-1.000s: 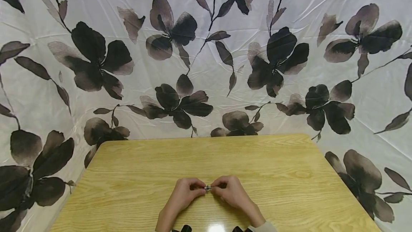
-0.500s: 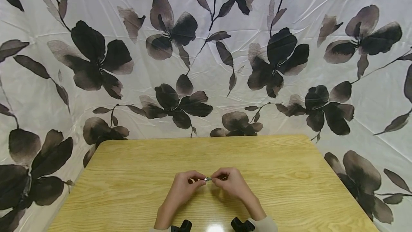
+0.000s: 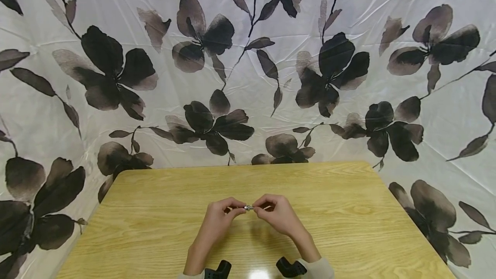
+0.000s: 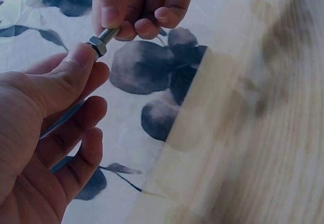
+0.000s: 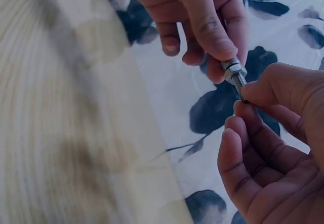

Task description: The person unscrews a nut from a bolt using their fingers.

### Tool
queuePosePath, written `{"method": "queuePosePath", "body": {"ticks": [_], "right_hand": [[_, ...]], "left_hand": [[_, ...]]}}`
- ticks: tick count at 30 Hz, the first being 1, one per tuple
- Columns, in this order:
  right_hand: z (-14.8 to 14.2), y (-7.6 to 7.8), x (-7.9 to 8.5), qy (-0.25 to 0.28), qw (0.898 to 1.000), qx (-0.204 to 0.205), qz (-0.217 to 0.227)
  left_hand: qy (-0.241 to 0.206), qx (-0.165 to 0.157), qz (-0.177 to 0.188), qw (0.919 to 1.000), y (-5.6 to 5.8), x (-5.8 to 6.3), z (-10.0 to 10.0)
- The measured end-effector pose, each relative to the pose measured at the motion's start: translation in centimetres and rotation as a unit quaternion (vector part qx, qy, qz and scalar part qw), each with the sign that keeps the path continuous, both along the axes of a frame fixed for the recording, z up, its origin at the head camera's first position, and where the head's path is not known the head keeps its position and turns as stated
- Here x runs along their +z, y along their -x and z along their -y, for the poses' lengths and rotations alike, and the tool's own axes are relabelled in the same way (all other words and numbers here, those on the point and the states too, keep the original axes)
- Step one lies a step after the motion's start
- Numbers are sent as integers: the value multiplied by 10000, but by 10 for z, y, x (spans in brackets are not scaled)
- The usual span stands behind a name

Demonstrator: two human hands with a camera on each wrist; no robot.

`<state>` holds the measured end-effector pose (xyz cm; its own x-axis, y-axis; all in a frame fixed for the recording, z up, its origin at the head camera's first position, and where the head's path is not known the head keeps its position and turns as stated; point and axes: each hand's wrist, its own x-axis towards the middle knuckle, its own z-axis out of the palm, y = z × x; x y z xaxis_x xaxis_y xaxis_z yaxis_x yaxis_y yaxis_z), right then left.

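Note:
Both hands meet at a small silver bolt (image 3: pixel 249 208) above the table, at the middle of the head view. My left hand (image 3: pixel 218 218) pinches its head end between thumb and index finger; that end is mostly covered by the fingertips. A hex nut (image 4: pixel 98 46) sits on the bolt just beyond the left thumb. From the other side, my right hand (image 3: pixel 280 216) pinches the tip of the threaded shank (image 5: pixel 240 84) with thumb and forefinger. A short stretch of thread shows between the nut and the right fingertips. The remaining fingers of both hands are loosely curled.
A light wooden table (image 3: pixel 162 197) lies beneath the hands. Behind it hangs a white cloth (image 3: pixel 267 85) with dark flowers, also down both sides. Black wrist devices (image 3: pixel 291 267) show at the near edge, and a bright glare spot lies between the forearms.
Both hands have moved away from the body, up in the head view, carrying the bolt between them. Their pinches look much the same, and more of the wrist devices shows.

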<state>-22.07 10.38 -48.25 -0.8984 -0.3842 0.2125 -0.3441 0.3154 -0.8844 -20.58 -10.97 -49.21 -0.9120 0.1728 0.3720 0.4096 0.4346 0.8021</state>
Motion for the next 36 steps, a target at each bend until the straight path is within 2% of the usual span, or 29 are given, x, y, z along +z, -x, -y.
{"method": "queuePosePath", "body": {"ticks": [13, 26, 32, 36], "right_hand": [[-2, 4, 19, 403, 9991, 83, -122], [-1, -1, 42, 731, 9969, 166, -230], [-1, -4, 44, 715, 9970, 156, -253], [-2, -4, 44, 695, 9971, 153, -257]], "left_hand": [[37, 106, -365, 9993, 1, 21, -1], [-199, 196, -607, 9978, -9, 42, 0], [-279, 177, -679, 9971, -14, 47, 1], [-315, 181, -603, 9975, -16, 47, 0]]}}
